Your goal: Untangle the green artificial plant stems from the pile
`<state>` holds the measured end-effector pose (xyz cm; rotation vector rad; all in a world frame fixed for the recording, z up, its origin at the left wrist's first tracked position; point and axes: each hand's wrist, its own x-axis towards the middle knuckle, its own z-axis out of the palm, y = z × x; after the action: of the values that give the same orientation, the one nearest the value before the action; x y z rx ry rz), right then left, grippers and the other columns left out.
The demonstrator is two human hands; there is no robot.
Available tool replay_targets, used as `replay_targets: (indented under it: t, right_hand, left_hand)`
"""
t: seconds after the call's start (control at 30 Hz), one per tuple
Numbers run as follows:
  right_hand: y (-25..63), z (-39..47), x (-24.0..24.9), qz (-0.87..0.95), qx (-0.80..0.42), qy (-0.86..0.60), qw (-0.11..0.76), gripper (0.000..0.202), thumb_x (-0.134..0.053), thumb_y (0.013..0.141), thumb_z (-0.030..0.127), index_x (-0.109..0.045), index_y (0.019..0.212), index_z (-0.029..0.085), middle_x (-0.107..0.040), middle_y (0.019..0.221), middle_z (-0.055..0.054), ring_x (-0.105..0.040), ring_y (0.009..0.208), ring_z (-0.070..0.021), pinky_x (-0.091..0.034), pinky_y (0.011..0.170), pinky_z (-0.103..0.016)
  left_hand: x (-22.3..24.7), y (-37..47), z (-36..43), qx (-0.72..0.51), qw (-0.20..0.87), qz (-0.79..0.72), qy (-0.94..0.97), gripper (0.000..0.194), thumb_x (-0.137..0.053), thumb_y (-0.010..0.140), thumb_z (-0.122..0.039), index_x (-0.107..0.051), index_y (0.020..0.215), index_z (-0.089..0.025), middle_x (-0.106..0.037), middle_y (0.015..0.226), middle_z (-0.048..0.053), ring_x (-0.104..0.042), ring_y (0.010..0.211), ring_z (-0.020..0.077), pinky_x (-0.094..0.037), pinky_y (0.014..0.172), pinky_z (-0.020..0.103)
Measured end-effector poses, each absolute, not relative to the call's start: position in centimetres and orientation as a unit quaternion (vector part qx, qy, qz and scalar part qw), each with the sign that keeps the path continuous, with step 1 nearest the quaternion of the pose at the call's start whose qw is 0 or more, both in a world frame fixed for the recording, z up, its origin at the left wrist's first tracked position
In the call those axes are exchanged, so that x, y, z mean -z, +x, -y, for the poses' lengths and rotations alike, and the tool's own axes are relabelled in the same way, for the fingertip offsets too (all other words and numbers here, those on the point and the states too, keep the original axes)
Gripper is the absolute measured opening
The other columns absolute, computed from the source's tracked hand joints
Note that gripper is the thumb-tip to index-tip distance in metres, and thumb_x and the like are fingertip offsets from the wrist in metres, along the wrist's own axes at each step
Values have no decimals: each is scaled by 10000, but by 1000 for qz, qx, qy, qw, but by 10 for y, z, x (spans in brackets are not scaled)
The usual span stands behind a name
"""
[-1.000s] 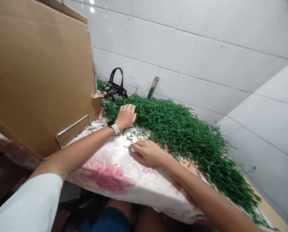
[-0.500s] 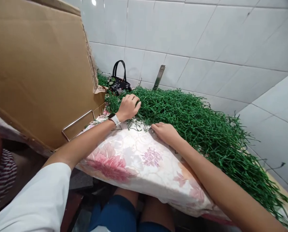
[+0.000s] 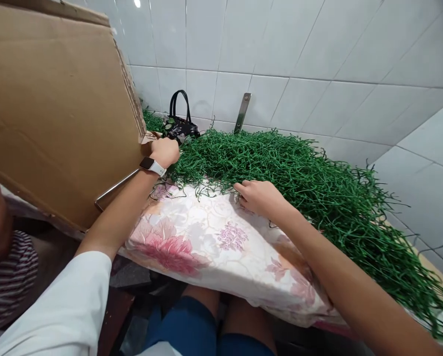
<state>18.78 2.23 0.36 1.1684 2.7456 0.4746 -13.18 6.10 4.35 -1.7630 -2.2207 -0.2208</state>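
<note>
A long heap of thin, tangled green stalks lies along the back of a table covered with a flowered cloth. My left hand is at the heap's left end, close to the cardboard sheet's edge. Its fingers are curled under and turned away, so what they hold is hidden. At the near edge of the heap, my right hand has its thumb and fingertips pinched together on green stalks. A dark stalk end shows below that hand.
Upright cardboard walls off the left side, with a bent metal rod at its foot. A black patterned handbag and a metal strip stand against the tiled wall. Another person in striped clothing is at far left.
My left hand has moved left, away from the middle of the heap to the cardboard's edge, and its fingers have curled in. My right hand has stayed almost in place.
</note>
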Motion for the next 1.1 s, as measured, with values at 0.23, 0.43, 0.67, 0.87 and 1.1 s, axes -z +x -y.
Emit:
replay_targets:
  t: [0.23,0.43,0.67,0.87,1.1]
  right_hand:
    - [219,-26,-19,-944,-14,319,-84,339,-546,979,349,-740,1168,146,-734,823,-88,-626,719,-191,-314,645,-281]
    - [230,-50,-5,-923,0,284,-258,294,-486,958,306,-706,841,150,-586,564,-30,-448,525,-131,-308,617,-264]
    - [229,-52,-5,-882,10,273,-383,304,-495,981,354,-643,784,176,-503,499,19,-414,465,-106,-317,573,-243]
    - [229,-49,-9,-859,25,258,-442,282,-534,970,338,-624,757,177,-481,500,40,-390,446,-87,-307,548,-239]
    - [228,-50,-8,-859,57,256,-439,262,-542,961,350,-622,775,185,-458,490,48,-388,450,-93,-305,557,-254]
  left_hand:
    - [-60,-122,-45,9,131,747,-652,493,-523,803,9,-777,1210,-106,-738,1249,274,-734,1180,434,-598,926,487]
    - [-65,-117,-50,134,226,707,-657,401,-426,1027,-166,-738,1276,-138,-753,1279,202,-678,1227,356,-539,980,449]
    - [-57,-125,-64,546,312,488,-606,168,-723,951,-367,-797,998,-224,-793,949,94,-605,1012,279,-455,1032,481]
    - [-69,-114,-65,752,205,356,-516,537,-555,948,-753,-504,969,-219,-617,874,25,-654,831,165,-558,852,351]
    - [-72,-107,-77,803,31,327,-497,561,-511,941,-798,-335,983,-268,-596,805,-44,-719,726,128,-614,797,312]
